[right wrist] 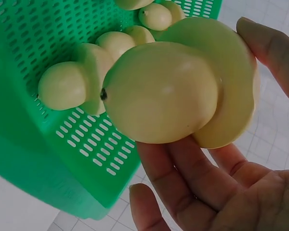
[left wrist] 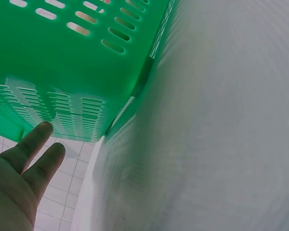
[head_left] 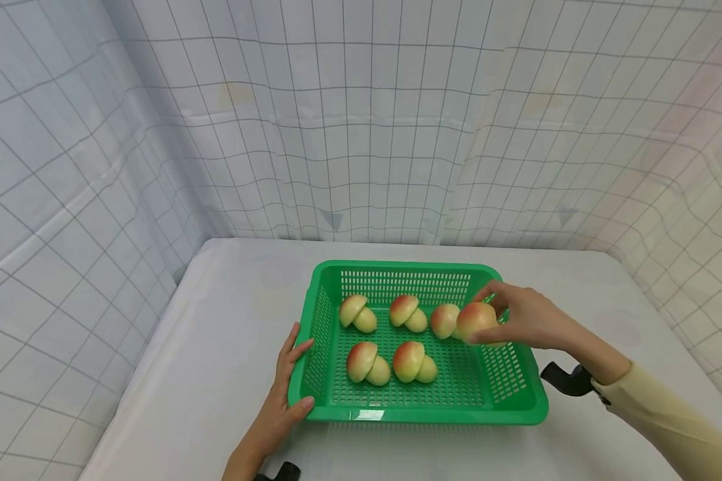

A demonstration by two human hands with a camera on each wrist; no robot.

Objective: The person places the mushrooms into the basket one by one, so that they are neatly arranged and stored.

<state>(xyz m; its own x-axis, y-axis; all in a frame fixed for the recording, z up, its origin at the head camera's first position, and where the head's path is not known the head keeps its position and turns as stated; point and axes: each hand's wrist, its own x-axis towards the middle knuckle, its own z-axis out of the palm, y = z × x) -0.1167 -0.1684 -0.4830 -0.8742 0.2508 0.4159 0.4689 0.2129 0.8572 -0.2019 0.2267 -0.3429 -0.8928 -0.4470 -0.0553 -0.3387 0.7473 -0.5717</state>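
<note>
My right hand (head_left: 526, 317) grips a toy mushroom (head_left: 476, 319) over the right side of the green plastic basket (head_left: 418, 416). In the right wrist view this mushroom (right wrist: 164, 91) shows its pale rounded stem toward the camera, thumb on one side of the cap and fingers under it. Several more mushrooms with red-and-yellow caps lie inside, such as the front-left one (head_left: 367, 364); another (head_left: 444, 321) is partly covered by the held one. At the basket's left end, my left hand (head_left: 283, 387) rests against the rim, fingers spread and straight, thumb at the near corner.
The basket stands on a table with a white cover (head_left: 228, 347). White grid-patterned curtains (head_left: 361, 133) hang behind the table and on both sides. Black wrist mounts (head_left: 568, 379) sit on both wrists.
</note>
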